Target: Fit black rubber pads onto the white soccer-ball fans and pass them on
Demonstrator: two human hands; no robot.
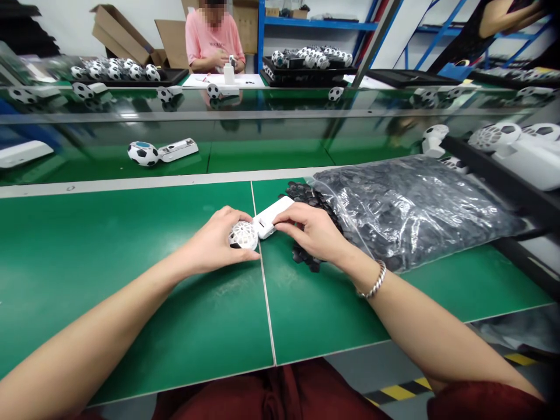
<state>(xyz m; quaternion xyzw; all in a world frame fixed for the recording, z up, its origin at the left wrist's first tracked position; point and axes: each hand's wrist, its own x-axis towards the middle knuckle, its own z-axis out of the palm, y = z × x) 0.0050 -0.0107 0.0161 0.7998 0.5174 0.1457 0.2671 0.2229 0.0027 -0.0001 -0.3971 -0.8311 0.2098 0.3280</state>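
Upper left of frame: a black tray [172,76] heaped with finished football-pattern fan heads, glossy black-and-white; cardboard boxes behind. Left of centre, on the glossy green conveyor belt [262,154], one completed fan [161,152] lies flat: its round head carries black pentagon patches and a teal centre, its white handle is smooth plastic. Centre of frame, on the matte green mat [131,256], sits the unit in hand, a small fan [258,226] lying on the mat's seam. Left hand [214,239] cups the round head, fingers curled and pressed around its perforated white grille; no black patches visible on the side facing the camera. Right hand [312,230] pinches the white rectangular handle between thumb and forefinger, remaining fingers curled down toward the mat; a silver beaded bracelet [374,283] sits on that wrist. Judgement: compared with the patterned unit on the belt, this head looks bare, so the patching appears not yet done on the visible face; the body itself looks assembled. Right of centre: a clear, crinkled plastic bag [415,204] full of small dark flat pieces, some spilled at its open mouth just beside the right hand. Far right: a black rack [503,181] with more white fan parts. Top centre: a person in a pink shirt [214,38] seated at the far bench, hands on a small item.
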